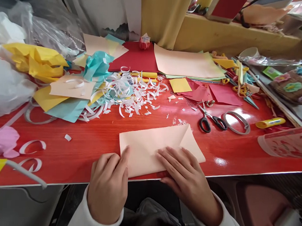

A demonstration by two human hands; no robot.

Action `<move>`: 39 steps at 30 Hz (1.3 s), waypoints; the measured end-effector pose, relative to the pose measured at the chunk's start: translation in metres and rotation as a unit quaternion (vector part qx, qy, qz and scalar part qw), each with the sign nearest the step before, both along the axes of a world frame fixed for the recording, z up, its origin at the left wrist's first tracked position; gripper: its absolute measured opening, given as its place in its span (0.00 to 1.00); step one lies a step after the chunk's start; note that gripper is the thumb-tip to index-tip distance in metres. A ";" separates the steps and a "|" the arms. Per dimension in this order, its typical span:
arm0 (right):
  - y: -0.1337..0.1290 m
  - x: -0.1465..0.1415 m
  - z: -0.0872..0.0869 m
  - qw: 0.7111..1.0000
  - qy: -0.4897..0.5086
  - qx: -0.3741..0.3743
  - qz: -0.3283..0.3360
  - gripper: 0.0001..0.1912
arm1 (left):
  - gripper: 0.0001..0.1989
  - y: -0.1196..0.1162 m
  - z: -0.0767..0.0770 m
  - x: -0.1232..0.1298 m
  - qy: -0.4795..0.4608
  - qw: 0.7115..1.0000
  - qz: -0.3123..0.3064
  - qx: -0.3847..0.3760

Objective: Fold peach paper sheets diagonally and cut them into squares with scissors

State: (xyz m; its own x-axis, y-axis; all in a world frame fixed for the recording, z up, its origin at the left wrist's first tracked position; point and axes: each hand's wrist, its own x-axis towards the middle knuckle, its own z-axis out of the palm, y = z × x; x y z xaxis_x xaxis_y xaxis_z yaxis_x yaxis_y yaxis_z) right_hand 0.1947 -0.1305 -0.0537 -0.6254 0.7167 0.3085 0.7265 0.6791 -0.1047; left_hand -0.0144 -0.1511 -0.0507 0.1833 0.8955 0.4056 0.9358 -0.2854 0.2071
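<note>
A peach-coloured sheet of paper [149, 146], folded with a diagonal crease at its right end, lies at the front edge of the red table. My left hand [109, 184] is closed at the sheet's lower left corner, index finger on top and thumb by the edge, the other fingers curled. Flat across the right half of the paper rests my right hand [185, 177], its fingers stretched out and its thumb near the front edge. Beyond the sheet, to the right, black-handled scissors [212, 119] lie with their blades slightly apart.
Curled white paper strips [131, 95] are heaped behind the sheet. Stacked peach and green paper [188, 61] lies at the back, near red paper pieces [224, 94]. On the right are a tape roll [237, 122], a yellow glue stick [270, 123] and a pink container [287, 142].
</note>
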 end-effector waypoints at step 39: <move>-0.003 0.008 -0.001 0.993 -0.003 -0.054 -0.106 0.21 | 0.17 0.006 -0.004 0.002 0.045 0.999 0.007 0.003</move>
State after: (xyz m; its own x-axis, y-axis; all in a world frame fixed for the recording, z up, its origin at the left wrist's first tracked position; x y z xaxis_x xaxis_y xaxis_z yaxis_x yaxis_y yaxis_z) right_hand 0.2029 -0.1338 -0.0548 -0.4581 0.8615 0.2189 0.8530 0.4953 -0.1643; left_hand -0.0129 -0.1449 -0.0549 0.2069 0.8956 0.3939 0.9545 -0.2732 0.1199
